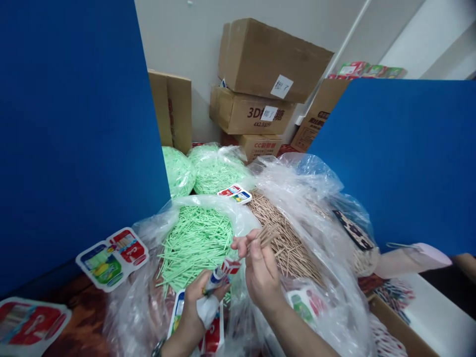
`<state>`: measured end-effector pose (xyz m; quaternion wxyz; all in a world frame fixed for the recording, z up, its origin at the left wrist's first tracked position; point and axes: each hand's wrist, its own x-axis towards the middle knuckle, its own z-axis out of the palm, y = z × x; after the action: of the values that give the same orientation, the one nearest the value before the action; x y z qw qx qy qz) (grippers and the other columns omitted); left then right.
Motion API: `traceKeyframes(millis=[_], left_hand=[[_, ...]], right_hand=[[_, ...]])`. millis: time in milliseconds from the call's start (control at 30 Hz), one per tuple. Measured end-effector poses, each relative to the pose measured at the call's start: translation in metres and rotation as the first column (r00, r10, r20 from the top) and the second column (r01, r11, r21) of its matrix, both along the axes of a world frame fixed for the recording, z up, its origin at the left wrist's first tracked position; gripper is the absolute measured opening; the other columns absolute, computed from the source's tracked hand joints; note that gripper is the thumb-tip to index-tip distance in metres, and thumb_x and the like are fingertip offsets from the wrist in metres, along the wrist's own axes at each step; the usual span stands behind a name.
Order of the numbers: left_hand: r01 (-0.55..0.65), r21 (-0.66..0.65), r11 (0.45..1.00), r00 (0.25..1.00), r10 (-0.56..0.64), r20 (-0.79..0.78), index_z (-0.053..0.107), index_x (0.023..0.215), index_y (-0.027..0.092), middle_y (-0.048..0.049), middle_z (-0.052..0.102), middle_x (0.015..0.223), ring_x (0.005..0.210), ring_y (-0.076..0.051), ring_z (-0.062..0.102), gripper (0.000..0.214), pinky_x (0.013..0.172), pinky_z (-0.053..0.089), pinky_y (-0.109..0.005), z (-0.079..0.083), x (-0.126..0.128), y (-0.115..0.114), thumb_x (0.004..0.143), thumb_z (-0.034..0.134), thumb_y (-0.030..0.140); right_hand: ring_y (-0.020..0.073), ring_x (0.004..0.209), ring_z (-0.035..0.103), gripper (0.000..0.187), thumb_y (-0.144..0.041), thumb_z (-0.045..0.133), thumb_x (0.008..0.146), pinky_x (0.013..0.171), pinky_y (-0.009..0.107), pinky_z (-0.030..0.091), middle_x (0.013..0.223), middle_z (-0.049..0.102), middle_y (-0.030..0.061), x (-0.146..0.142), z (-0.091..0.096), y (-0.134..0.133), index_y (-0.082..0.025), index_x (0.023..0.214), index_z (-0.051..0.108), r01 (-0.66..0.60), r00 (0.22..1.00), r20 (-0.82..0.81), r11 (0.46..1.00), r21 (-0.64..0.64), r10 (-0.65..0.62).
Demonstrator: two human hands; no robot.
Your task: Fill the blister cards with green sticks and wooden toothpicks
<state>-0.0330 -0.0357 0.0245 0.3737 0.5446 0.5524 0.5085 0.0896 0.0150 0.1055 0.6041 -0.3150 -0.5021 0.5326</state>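
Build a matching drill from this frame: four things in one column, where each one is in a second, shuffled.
Things
1. green sticks
2. bundle of tan sticks
3. printed packet
4. cardboard boxes

Places
A. stacked against the wall
B. pinched in the right hand
C. piled in a clear bag
D. held in the left hand

Pairs: 1-C, 2-B, 3-D, 4-A
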Motion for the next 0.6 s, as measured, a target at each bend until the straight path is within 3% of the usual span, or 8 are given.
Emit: traceKeyframes(millis=[167, 333, 467, 600], left_hand=[[0.015, 0.065, 0.998, 0.997, -0.01, -0.077, 0.064, 0.076, 0.016, -0.0023, 0.061, 0.072, 0.067, -0.018, 0.057, 0.013, 0.064, 0.046, -0.027, 0.012, -0.004, 0.0, 0.083, 0.062, 0.026], [0.044, 0.119, 0.992, 0.994, -0.032, -0.101, 0.06, 0.075, 0.017, -0.0027, 0.061, 0.074, 0.067, -0.018, 0.056, 0.014, 0.063, 0.044, -0.027, 0.009, -0.006, 0.0, 0.086, 0.058, 0.025], [0.052, 0.167, 0.985, 0.994, -0.035, -0.103, 0.06, 0.075, 0.017, -0.0026, 0.061, 0.075, 0.068, -0.018, 0.057, 0.011, 0.064, 0.045, -0.027, 0.005, -0.008, -0.001, 0.085, 0.058, 0.022], [0.052, 0.198, 0.979, 0.992, -0.028, -0.126, 0.058, 0.076, 0.018, -0.0019, 0.058, 0.073, 0.068, -0.017, 0.056, 0.012, 0.063, 0.044, -0.027, 0.016, -0.012, -0.003, 0.087, 0.054, 0.018]], right_hand=[[0.0172, 0.097, 0.056, 0.022, -0.041, 0.038, 0.098, 0.096, 0.039, 0.039, 0.082, 0.057, 0.0001, -0.005, -0.001, -0.004, -0.025, 0.1, 0.053, 0.019, 0.991, 0.13, 1.0, 0.011, -0.021], [0.0191, 0.119, 0.049, 0.028, -0.043, 0.034, 0.098, 0.099, 0.038, 0.038, 0.098, 0.064, 0.0045, -0.007, -0.001, -0.011, -0.024, 0.097, 0.055, 0.039, 0.957, 0.289, 0.999, -0.02, -0.032], [0.0194, 0.127, 0.043, 0.029, -0.046, 0.037, 0.097, 0.106, 0.037, 0.033, 0.119, 0.06, 0.0049, -0.008, -0.001, -0.014, -0.024, 0.099, 0.056, 0.048, 0.946, 0.322, 0.998, -0.033, -0.035], [0.0202, 0.129, 0.041, 0.032, -0.049, 0.04, 0.094, 0.112, 0.038, 0.027, 0.133, 0.051, 0.0061, -0.008, -0.002, -0.013, -0.024, 0.105, 0.055, 0.071, 0.929, 0.367, 0.996, -0.061, -0.044]])
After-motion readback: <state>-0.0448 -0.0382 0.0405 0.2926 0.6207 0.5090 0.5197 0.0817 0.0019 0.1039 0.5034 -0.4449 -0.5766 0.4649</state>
